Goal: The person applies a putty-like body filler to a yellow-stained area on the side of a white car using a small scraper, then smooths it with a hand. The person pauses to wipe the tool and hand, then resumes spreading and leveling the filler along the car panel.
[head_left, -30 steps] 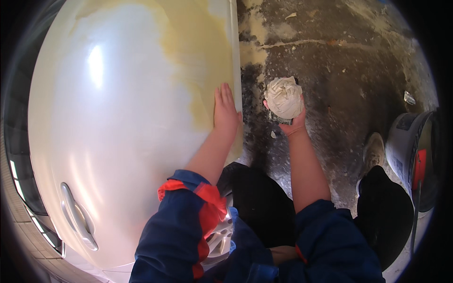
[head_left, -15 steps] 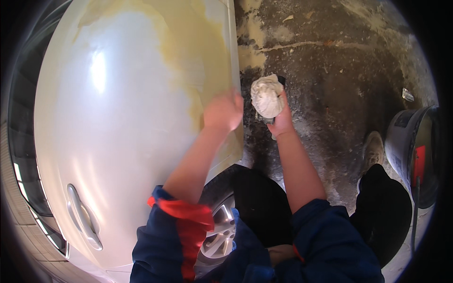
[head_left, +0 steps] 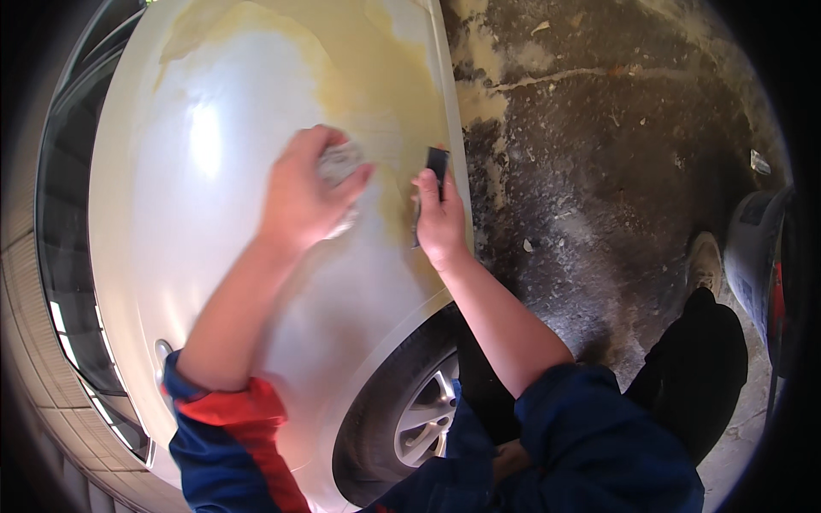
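Observation:
My left hand (head_left: 295,184), somewhat blurred, is closed round a bunched whitish rag (head_left: 344,162) at the pale car door panel (head_left: 218,265). Part of the rag shows between thumb and fingers and below the palm; whether it presses on the paint I cannot tell. My right hand (head_left: 441,224) grips a flat black block (head_left: 437,161), held upright by the panel's right edge. The thumb lies along its face, and a thin dark edge shows below the fingers. Yellowish patches (head_left: 368,81) with uneven borders cover the upper right of the panel.
A car wheel (head_left: 423,419) sits below my right forearm. The door handle (head_left: 162,363) is partly behind my left sleeve. Stained dark floor (head_left: 590,171) stretches to the right, with a grey bucket (head_left: 757,248) near the edge and a shoe (head_left: 705,261) beside it.
The whitish rag has passed from my right hand to my left, which has moved left over the panel. My right hand has moved left to the panel's edge, with the black block now plainly visible.

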A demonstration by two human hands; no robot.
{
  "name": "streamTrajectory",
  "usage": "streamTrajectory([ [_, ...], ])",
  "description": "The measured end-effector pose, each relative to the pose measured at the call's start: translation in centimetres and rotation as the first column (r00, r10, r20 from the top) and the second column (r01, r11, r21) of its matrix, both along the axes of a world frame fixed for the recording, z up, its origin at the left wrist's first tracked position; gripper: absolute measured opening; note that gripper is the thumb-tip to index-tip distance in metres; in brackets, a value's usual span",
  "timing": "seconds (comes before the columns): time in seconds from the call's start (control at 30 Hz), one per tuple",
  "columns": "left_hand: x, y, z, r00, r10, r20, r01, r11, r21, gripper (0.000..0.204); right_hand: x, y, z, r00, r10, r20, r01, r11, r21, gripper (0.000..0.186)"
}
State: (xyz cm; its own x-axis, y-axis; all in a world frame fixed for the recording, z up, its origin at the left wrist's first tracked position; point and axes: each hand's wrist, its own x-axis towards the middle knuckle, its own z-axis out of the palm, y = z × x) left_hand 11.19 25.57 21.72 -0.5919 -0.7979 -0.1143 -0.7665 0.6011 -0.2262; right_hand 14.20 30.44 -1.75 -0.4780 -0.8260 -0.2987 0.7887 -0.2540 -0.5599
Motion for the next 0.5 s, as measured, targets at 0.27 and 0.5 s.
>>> streamTrajectory([
  [0.27,2.8,-0.1,4.4,0.570,-0.592,0.569,0.511,0.798,0.318,0.044,2.8,0.3,-8.6,0.862,0.174,-0.477,0.097,0.865,0.492,0.062],
  [0.5,2.5,-2.8,2.5,0.511,-0.536,0.672,0.467,0.829,0.307,0.031,3.4,-1.7,-9.6,0.849,0.011,-0.528,0.191,0.926,0.327,0.063],
])
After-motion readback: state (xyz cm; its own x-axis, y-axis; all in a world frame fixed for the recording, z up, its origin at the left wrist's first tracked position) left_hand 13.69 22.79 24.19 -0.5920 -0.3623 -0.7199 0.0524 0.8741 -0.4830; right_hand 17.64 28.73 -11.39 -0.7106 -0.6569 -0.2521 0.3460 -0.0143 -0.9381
